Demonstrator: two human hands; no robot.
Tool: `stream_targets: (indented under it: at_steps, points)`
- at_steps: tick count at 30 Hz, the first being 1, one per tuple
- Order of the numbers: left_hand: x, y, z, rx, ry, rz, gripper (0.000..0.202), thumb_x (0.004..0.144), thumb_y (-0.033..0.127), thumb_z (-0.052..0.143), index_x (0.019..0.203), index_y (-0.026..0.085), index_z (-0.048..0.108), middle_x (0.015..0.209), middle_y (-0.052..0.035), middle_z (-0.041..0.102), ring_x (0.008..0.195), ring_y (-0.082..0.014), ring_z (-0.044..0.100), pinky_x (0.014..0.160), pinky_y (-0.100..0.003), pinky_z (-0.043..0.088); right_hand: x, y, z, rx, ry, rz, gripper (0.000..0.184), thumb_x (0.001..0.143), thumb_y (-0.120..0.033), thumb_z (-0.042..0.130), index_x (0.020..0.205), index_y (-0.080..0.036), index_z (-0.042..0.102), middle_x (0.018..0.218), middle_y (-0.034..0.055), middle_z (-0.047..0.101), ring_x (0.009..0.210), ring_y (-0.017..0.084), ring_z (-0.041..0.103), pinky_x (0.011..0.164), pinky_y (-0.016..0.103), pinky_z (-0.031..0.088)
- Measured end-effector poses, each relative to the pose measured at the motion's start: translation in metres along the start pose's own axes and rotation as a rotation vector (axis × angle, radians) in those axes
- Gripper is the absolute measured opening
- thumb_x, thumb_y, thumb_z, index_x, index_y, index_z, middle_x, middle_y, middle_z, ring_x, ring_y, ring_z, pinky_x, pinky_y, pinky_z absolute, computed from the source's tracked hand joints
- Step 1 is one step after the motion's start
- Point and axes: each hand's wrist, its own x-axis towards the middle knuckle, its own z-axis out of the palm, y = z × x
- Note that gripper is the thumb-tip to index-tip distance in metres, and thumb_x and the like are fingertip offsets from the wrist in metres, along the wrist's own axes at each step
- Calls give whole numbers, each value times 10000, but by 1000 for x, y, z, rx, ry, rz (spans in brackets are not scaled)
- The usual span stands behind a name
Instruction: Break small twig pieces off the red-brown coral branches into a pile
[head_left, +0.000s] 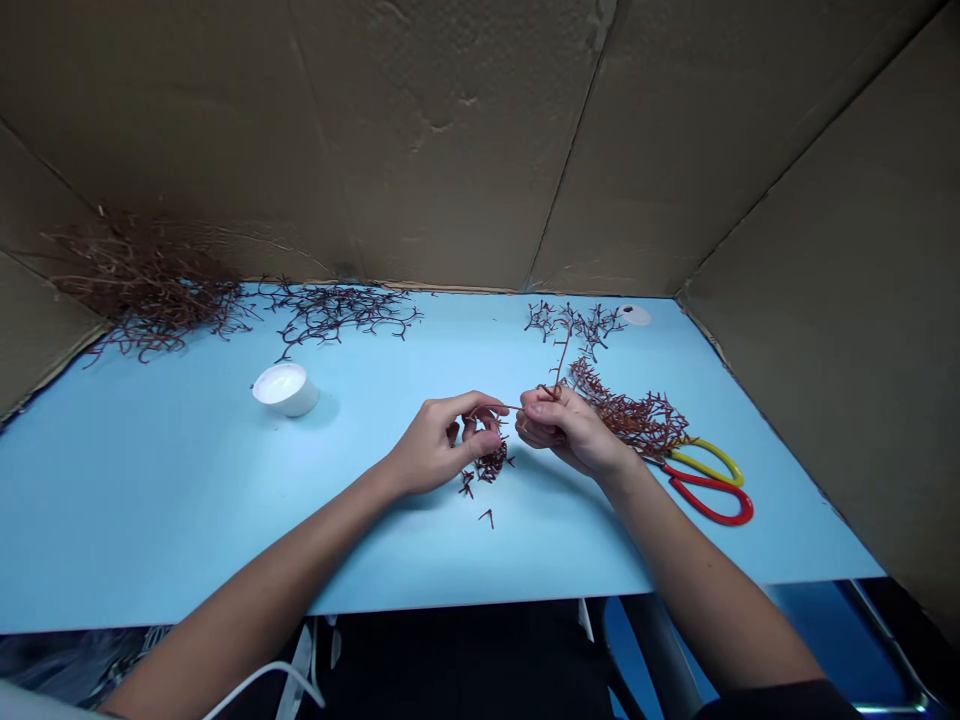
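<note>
Scissor handles (705, 482) look like glossy plastic, walls (450, 150) matt cardbd.

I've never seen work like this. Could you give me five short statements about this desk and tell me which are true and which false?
1. The right hand grips a brown twig. True.
2. The scissors have two blue handles. False: one is yellow, the other red.
3. A white cup is to the left of both hands. True.
4. The left hand holds the scissors. False: they lie on the table, beside the right forearm.
5. A big twig heap is at the table's far left corner. True.
</note>
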Motion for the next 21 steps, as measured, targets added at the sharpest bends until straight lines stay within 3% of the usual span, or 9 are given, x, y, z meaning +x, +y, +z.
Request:
stream_targets:
  at_steps: [4, 11, 14, 17, 21]
  points:
    - [-1, 7, 2, -121, 4, -19, 336, 1070, 372, 549, 895, 147, 727, 815, -57, 743, 677, -125, 631, 620, -247, 478, 2, 0, 0, 31, 12, -5, 494, 915, -419, 763, 607, -232, 426, 513, -96, 296, 471, 80, 207, 490, 291, 159]
    - [-5, 20, 1, -227, -118, -58, 354, 1043, 327, 591, 779, 137, 732, 657, -25, 665, 588, -96, 553, 565, -224, 437, -8, -18, -3, 25, 29, -53, 588, 853, -469, 830, 564, -234, 374, 496, -99, 261, 470, 74, 172, 488, 288, 162]
    - [-4, 15, -11, -248, -103, -67, 362, 1024, 335, 603, 740, 144, 720, 613, -16, 647, 545, -93, 524, 519, -225, 403, -14, -35, -16, 43, 231, -232, 648, 856, -482, 825, 588, -247, 284, 491, -116, 159, 467, 83, 94, 461, 288, 168]
    - [0, 3, -18, -89, -31, -7, 348, 1041, 314, 582, 774, 155, 741, 656, -26, 684, 590, -110, 566, 570, -244, 438, -10, -41, -21, 76, 465, -369, 612, 914, -490, 787, 626, -242, 307, 536, -106, 142, 495, 107, 74, 455, 276, 191]
    - [2, -13, -9, 360, -9, 256, 223, 1038, 316, 653, 937, 198, 812, 894, -63, 775, 828, -181, 636, 782, -328, 507, 5, -22, -1, 174, 431, -214, 496, 892, -573, 807, 696, -241, 495, 611, -75, 320, 540, 116, 258, 520, 257, 328]
